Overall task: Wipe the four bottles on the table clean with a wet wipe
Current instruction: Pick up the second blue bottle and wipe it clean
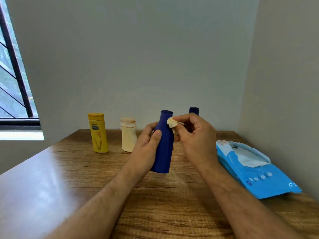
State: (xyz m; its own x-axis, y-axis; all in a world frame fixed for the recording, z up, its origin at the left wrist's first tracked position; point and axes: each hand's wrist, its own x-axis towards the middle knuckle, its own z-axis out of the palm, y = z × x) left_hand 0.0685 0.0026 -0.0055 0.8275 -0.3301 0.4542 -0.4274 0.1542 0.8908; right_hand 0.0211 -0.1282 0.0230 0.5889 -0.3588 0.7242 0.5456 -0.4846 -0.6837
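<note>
Head view, only view available.

Landmark: dark blue bottle (164, 144), lifted clear of the wooden table (72, 169), long axis near upright, top tipped slightly away and to the right. Smooth matte plastic, narrow shoulder, flat cap end.

Left hand (146, 149) wrapped around the bottle's mid-body from the left, thumb across the front face, firm grasp. Right hand (191, 133) just right of the bottle's neck, fingertips pinched on a crumpled wet wipe (172, 123), wad pressed against the shoulder below the cap. Wipe off-white, soft, bunched small.

Key relation: wipe contact sits high on the right side; body below lies uncovered toward the left hand's grip. Likely next stroke runs down along the long axis, or bottle turns in the left hand; right hand nearer to that work.

Left of the landmark: cream bottle (128, 135), squat, waisted, grimy cap; further left, yellow bottle (98, 133), tall, flat-sided, glossy. Behind right: 1 more blue bottle (193, 111), mostly hidden by the right hand. Far right: blue wipes pack (255, 168), soft film, flap open, sheet protruding.

Judgement: 1 of 4 in hand; cleaned count cannot be told.
</note>
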